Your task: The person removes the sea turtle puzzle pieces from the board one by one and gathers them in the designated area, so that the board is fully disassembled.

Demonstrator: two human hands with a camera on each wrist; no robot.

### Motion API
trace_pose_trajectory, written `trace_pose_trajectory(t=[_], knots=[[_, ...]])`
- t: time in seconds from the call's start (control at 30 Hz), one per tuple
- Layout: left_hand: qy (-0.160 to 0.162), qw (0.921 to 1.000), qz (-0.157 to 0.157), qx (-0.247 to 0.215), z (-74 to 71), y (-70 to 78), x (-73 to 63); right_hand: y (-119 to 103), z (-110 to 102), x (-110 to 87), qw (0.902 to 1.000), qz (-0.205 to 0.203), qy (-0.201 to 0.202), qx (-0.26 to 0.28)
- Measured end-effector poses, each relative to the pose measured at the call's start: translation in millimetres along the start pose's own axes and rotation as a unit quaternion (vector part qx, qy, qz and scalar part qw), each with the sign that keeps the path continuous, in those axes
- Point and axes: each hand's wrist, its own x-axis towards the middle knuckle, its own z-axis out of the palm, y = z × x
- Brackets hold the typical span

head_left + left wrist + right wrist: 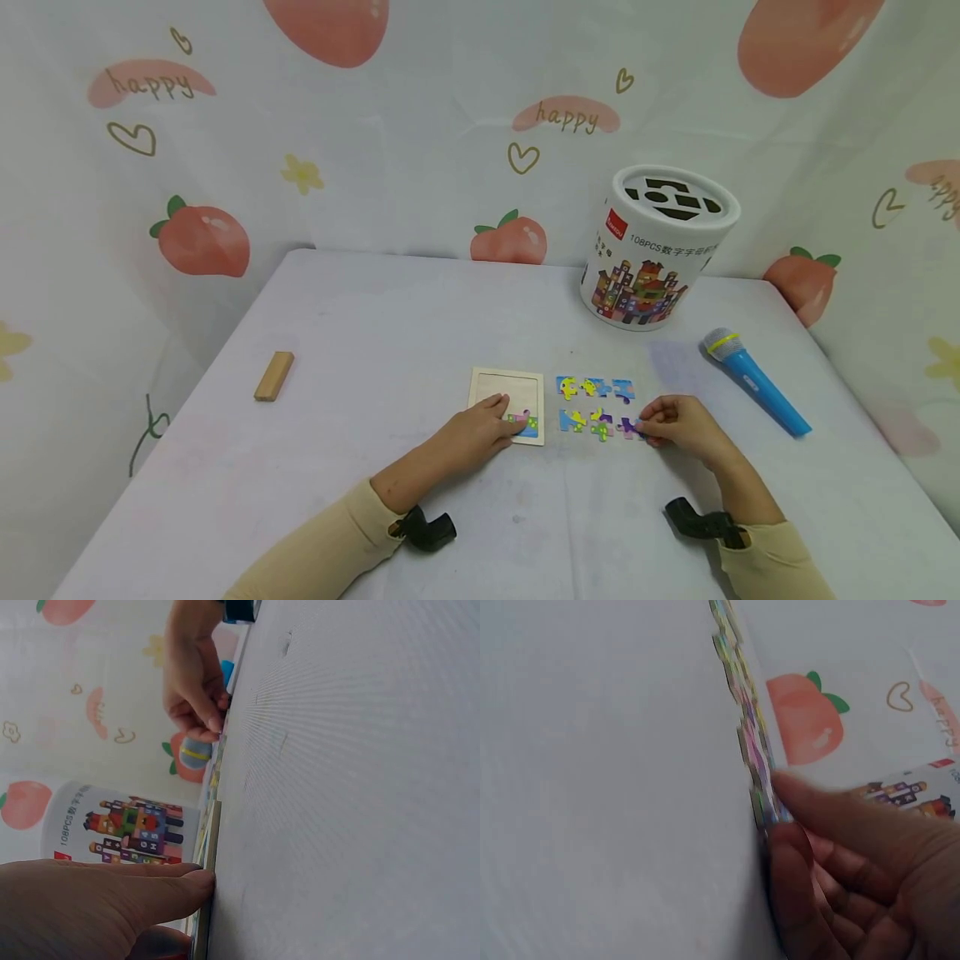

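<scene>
My left hand (pixel 468 433) rests on a shallow wooden puzzle tray (pixel 491 382), its fingers extended across the board and rim. A few joined puzzle pieces (pixel 531 425) with pink, green and blue print fill the tray's lower right part, partly hidden by the fingers. To the right of the tray lie two rows of loose jigsaw pieces (pixel 602 425). At the right end of the lower row, thumb and forefinger of my right hand (pixel 686 429) pinch a puzzle piece (pixel 760 808), which is mostly covered by the fingertips and sits low at the tabletop.
A blue toy microphone (pixel 765 387) lies on the right side of the white-covered table (pixel 375 333). Behind the pieces stands a white tub (pixel 648 250) with a shape-cut lid. One wooden block (pixel 274 377) lies at the left. A printed cloth hangs behind.
</scene>
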Motion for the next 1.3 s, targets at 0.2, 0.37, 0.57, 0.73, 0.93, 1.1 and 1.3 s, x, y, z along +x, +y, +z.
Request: trace_pose_trajectory(t=[0.2, 0.37, 0.57, 0.73, 0.93, 1.1, 1.3], knots=[[-0.002, 1.0, -0.001, -0.003, -0.6, 0.5, 0.3, 0.0, -3.7, -2.0, 0.998, -0.037, -0.023, -0.046], [-0.003, 1.0, -0.002, -0.007, -2.1, 1.1, -0.1, 1.3, -3.2, -0.7, 0.9978, -0.039, -0.019, -0.051], [-0.008, 0.9999, -0.007, -0.011, -1.9, 1.5, -0.1, 1.2, -3.0, -0.6, 0.9979, -0.036, -0.02, -0.05], [-0.004, 0.9999, -0.006, -0.009, -1.3, 1.1, 0.1, -0.6, -4.1, -1.6, 0.9979, -0.032, -0.026, -0.05], [0.004, 1.0, -0.008, 0.002, -1.3, 1.2, 0.2, -4.0, -7.3, -3.9, 0.9976, -0.035, -0.029, -0.052], [0.004, 0.9999, -0.012, 0.004, -1.6, 0.7, 0.4, -10.8, -8.7, -4.6, 0.9976, -0.029, -0.015, -0.061], [0.005, 0.9999, -0.01, -0.012, -5.9, -1.1, -1.0, -26.5, -5.2, -1.5, 0.9954, -0.041, 0.009, -0.086]])
